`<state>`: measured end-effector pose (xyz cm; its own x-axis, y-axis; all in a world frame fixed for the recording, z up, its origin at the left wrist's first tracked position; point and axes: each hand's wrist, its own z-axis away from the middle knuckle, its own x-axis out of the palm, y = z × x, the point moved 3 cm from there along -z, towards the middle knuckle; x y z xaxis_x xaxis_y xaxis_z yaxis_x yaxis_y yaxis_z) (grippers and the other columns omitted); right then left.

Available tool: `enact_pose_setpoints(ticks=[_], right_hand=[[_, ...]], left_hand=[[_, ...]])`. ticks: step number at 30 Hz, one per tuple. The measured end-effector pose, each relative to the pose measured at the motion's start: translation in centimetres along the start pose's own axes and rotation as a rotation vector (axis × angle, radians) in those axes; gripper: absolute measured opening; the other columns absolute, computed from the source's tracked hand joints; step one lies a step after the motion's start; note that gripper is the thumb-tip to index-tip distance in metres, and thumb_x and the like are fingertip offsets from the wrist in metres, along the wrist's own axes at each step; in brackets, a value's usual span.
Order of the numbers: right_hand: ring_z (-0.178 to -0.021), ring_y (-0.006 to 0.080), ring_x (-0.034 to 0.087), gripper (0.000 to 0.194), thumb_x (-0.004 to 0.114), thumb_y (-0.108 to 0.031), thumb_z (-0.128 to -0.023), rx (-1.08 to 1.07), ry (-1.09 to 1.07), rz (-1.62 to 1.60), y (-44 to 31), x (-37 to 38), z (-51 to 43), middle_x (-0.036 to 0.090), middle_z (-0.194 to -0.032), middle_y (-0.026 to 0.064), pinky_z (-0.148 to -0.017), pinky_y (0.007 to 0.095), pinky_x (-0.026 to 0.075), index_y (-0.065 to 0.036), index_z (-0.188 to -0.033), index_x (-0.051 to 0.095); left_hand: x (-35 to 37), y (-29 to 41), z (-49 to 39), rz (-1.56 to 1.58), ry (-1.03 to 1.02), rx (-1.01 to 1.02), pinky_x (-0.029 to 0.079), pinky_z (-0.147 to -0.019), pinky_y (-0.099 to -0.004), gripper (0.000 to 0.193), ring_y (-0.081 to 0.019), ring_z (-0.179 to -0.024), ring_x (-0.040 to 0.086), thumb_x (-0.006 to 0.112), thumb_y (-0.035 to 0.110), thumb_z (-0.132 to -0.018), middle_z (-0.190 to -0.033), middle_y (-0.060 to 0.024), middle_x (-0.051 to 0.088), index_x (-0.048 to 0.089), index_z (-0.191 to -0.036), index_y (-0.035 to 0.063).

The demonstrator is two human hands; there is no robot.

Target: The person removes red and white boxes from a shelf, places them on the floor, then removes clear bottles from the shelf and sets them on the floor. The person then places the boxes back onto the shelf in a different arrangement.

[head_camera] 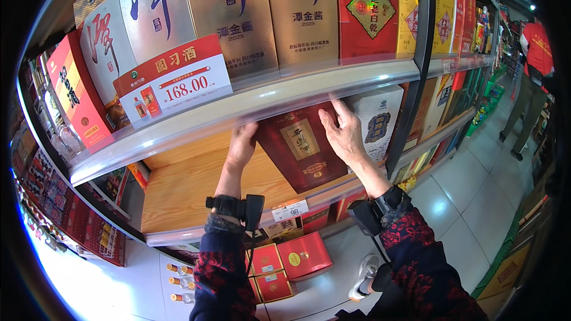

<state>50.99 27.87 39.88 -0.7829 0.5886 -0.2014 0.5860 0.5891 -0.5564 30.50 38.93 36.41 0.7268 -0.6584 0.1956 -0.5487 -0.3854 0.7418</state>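
Note:
A dark red liquor carton [303,147] stands on a wood-grain shelf board [196,183], leaning slightly in the view, with a gold label on its front. My left hand [243,145] is at its left side, its fingers partly hidden under the lip of the shelf above. Against the carton's right side and upper front rests my right hand [344,131], thumb on the front face. The carton is held between the two hands. Immediately right of it is a silver-white carton [377,120] with a dark blue label. Black straps with small devices circle both wrists.
The upper shelf's edge [267,93] overhangs the hands and carries a large price card [174,82]. Gold cartons [232,18] stand above. A black upright post [408,111] is at the right. Red boxes [303,256] and small bottles [180,281] are low down. A person [533,67] stands in the aisle.

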Motion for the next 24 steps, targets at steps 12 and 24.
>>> enact_pose_setpoints(ticks=[12,24], right_hand=[[-0.104,0.0304,0.053,0.049,0.056,-0.031,-0.085,-0.066,-0.017,0.019,0.1,1.1,-0.5,0.055,-0.113,0.0171,-0.089,0.033,0.04,0.0,-0.121,0.045],[-0.1,0.0269,0.052,0.074,0.066,-0.048,-0.072,0.031,-0.057,-0.001,3.5,1.4,0.0,0.054,-0.11,0.0161,-0.087,0.0343,0.041,0.001,-0.121,0.04]], left_hand=[[-0.1,-8.4,0.5,0.256,0.332,-0.251,0.047,-0.08,-0.0348,0.05,-0.02,-0.094,0.055,0.047,0.046,-0.085,-0.107,-0.0073,0.055,0.046,-0.117,0.0072],[1.4,-8.6,-1.1,0.405,0.137,-0.218,0.044,-0.088,-0.0363,0.044,-0.0216,-0.102,0.051,0.041,0.039,-0.089,-0.116,-0.0076,0.051,0.045,-0.119,0.008]])
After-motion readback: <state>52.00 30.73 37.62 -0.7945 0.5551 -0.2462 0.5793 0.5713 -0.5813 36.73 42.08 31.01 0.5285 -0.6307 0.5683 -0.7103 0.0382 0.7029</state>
